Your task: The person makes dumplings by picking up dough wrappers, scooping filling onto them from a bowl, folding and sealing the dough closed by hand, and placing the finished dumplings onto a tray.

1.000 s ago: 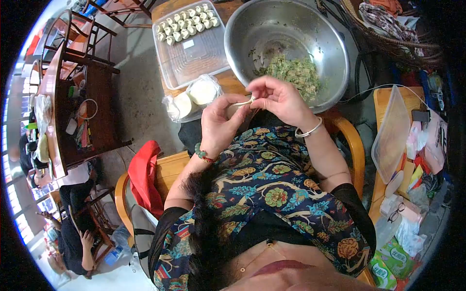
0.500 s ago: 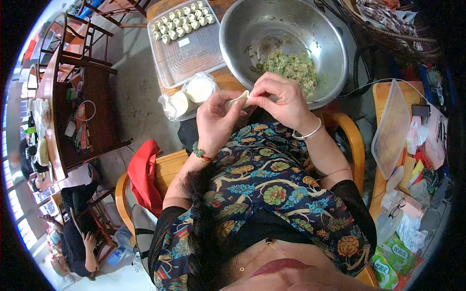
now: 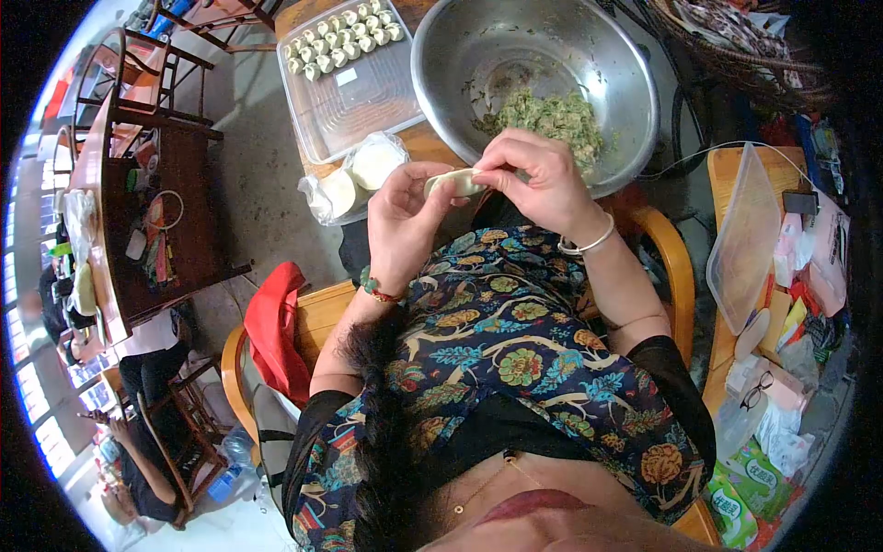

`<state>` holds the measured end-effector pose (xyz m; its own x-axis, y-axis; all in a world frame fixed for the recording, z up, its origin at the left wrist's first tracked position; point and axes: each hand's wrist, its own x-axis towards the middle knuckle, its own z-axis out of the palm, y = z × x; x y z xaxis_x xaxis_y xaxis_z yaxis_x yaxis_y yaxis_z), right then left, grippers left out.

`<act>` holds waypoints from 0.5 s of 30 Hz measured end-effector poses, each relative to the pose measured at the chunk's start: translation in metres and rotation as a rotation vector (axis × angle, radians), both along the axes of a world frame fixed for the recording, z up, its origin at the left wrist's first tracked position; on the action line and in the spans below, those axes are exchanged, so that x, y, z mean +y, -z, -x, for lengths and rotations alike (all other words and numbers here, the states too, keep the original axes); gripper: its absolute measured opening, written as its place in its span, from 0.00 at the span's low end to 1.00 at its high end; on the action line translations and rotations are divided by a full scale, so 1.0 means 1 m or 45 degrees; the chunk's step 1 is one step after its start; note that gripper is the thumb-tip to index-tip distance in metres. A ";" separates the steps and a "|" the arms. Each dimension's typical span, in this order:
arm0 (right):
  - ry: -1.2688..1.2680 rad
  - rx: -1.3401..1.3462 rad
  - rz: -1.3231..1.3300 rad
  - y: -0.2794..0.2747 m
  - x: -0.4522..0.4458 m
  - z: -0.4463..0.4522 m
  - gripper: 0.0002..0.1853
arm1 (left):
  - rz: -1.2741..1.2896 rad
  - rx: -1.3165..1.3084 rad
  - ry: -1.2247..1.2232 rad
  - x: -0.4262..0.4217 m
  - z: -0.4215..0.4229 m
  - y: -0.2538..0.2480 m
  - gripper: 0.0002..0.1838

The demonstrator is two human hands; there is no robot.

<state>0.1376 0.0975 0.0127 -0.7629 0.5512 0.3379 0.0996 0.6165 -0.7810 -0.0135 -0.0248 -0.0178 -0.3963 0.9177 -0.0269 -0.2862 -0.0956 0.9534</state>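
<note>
A pale folded dumpling (image 3: 454,183) is held between my two hands, above my lap and at the near rim of the basin. My left hand (image 3: 405,210) pinches its left part with thumb and fingers. At its right end, the thumb and fingertips of my right hand (image 3: 538,179) press the dough edge. Behind them stands a large steel basin (image 3: 441,78) with chopped green filling (image 3: 552,124) in it. Left of the basin, a clear plastic tray (image 3: 368,115) bears rows of shaped dumplings (image 3: 340,41). Stacks of round wrappers (image 3: 375,166) in plastic lie by my left hand.
A red cloth (image 3: 276,322) hangs over the left arm of my wooden chair (image 3: 676,276). On the right, a clear lid (image 3: 740,239) leans on a wooden surface among glasses (image 3: 756,391) and packets. Another person (image 3: 143,460) sits at the lower left near a dark table (image 3: 184,221).
The dumpling has turned from a tilted, upright edge to lying more level and lengthwise between my hands. My left hand has shifted slightly left. The seated person's arm has moved.
</note>
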 end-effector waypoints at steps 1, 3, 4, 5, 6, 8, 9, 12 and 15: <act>0.001 0.000 0.001 0.000 -0.001 0.000 0.04 | 0.017 -0.010 -0.009 0.000 0.001 0.001 0.09; -0.038 0.020 -0.154 -0.002 -0.004 0.001 0.05 | 0.045 0.087 -0.023 -0.001 0.000 0.002 0.08; -0.037 0.019 -0.152 -0.004 -0.005 0.001 0.05 | 0.072 0.183 -0.040 -0.002 -0.001 0.002 0.08; -0.059 0.037 -0.159 -0.005 -0.006 0.001 0.05 | 0.074 0.182 -0.040 -0.003 -0.002 0.001 0.08; -0.081 0.054 -0.165 -0.007 -0.007 0.001 0.05 | 0.079 0.286 -0.057 -0.003 -0.003 0.000 0.08; -0.028 -0.014 -0.052 -0.010 -0.009 0.003 0.06 | 0.087 0.388 -0.072 -0.004 -0.004 0.001 0.07; 0.026 -0.081 0.055 -0.011 -0.010 0.003 0.07 | 0.069 0.442 -0.088 -0.003 -0.005 0.004 0.07; -0.028 -0.026 0.098 -0.008 -0.011 0.006 0.07 | 0.083 0.741 -0.109 -0.004 -0.002 -0.001 0.07; -0.112 0.062 -0.203 0.002 -0.005 0.006 0.06 | 0.083 1.045 -0.125 -0.004 -0.002 -0.008 0.09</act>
<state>0.1313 0.0928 0.0106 -0.7866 0.4195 0.4530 0.0044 0.7375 -0.6753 -0.0113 -0.0293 -0.0099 -0.3913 0.8846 0.2536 0.5097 -0.0211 0.8601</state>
